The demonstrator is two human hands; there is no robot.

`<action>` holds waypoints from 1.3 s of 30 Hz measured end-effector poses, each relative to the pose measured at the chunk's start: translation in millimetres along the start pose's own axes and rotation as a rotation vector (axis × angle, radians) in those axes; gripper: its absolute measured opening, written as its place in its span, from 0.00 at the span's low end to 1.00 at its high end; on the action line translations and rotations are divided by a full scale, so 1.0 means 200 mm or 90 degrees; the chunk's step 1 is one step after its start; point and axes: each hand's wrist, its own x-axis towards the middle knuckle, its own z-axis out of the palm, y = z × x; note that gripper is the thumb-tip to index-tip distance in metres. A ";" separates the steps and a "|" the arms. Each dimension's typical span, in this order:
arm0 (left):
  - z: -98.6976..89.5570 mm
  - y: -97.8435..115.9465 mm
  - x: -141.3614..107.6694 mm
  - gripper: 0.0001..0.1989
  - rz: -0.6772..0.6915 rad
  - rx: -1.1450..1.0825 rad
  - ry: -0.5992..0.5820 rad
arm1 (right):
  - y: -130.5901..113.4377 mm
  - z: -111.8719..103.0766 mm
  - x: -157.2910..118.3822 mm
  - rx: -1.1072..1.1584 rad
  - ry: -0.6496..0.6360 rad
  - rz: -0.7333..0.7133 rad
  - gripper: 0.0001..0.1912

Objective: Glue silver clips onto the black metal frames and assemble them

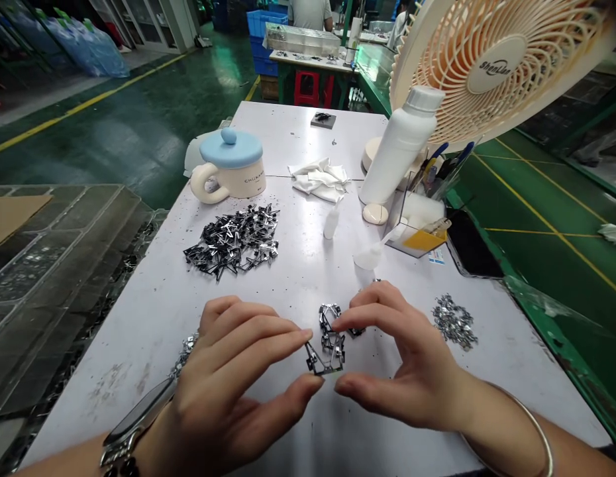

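Between my two hands is a small shiny metal bracket-like piece (326,368) with dark parts and thin legs. My left hand (233,377) pinches its left end between index finger and thumb. The curved index finger and thumb of my right hand (407,358) are at its right end; their exact contact is hard to see. Right behind it on the table, more linked metal pieces (330,313) lie close to my right index finger, and another (356,331) is partly hidden under that hand. Small silver parts (185,354) show behind my left wrist.
A pile of black metal clips (233,240) lies left on the white table (298,265), small silver parts (454,321) right. Beyond stand a lidded mug (238,173), small bottle (331,224), tissue (318,180), white bottle (402,146), pen holder (420,222), phone (471,245) and fan (497,66).
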 end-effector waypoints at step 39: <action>0.08 -0.01 0.02 0.03 -0.830 -1.009 -0.291 | -0.07 0.07 -0.01 -0.150 0.054 -0.120 0.06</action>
